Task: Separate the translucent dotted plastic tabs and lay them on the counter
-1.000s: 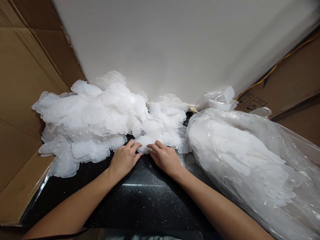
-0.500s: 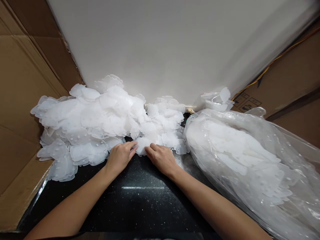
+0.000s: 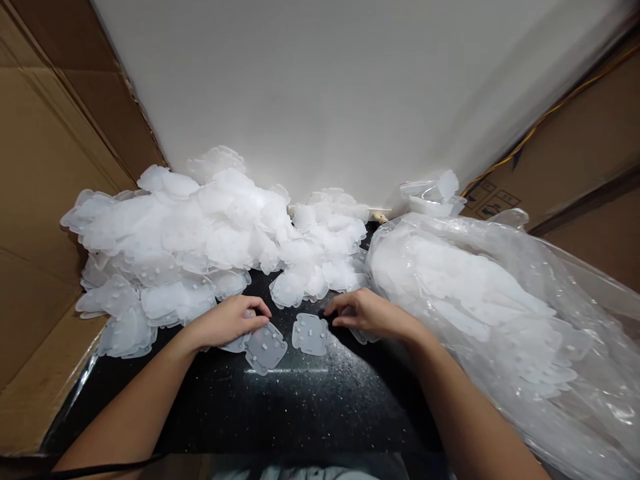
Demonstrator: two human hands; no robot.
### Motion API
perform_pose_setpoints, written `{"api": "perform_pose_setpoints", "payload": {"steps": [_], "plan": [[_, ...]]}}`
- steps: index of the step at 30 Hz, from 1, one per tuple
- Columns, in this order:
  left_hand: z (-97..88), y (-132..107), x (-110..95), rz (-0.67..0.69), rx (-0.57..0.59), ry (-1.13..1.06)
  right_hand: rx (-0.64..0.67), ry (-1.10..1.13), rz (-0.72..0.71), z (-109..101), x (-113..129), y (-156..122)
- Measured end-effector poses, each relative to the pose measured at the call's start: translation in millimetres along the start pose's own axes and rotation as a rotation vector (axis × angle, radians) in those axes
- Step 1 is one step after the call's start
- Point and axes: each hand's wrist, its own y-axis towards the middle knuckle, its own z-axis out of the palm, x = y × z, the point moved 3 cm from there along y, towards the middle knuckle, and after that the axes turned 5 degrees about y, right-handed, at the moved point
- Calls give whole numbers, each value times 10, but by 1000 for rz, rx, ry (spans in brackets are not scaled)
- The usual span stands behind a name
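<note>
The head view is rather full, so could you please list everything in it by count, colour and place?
Loose flat, knobbed plastic pieces: at least four, translucent grey-white, around the hands
Heap of flat plastic pieces: one, white, pieces uncountable, left to centre
Large plastic bag of white pieces: one, clear, right
Small plastic bag: one, clear, behind the large bag
Speckled worktop: one, black, under the pieces
Smooth wall panel: one, grey-white, behind
Cardboard panels: at least two, brown, left and right
Thin cord: one, yellow, along the right cardboard
Small unclear object: one, cream, by the wall
Left hand: one, bare, over loose pieces
Right hand: one, bare, over another loose piece
</note>
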Motion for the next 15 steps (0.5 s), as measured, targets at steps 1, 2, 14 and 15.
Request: {"api": "perform_pose_setpoints", "payload": {"steps": [1, 2, 14, 15], "plan": [[12, 25, 17, -5, -26, -1, -63, 23, 51, -25, -34, 7], [17, 46, 32, -10, -45, -8, -121, 36, 81, -41, -55, 20], [-1, 67, 54, -29, -6, 24, -142, -20, 136, 216, 66, 130], [4, 65, 46, -22, 8, 24, -131, -57, 123, 246, 92, 134]]}}
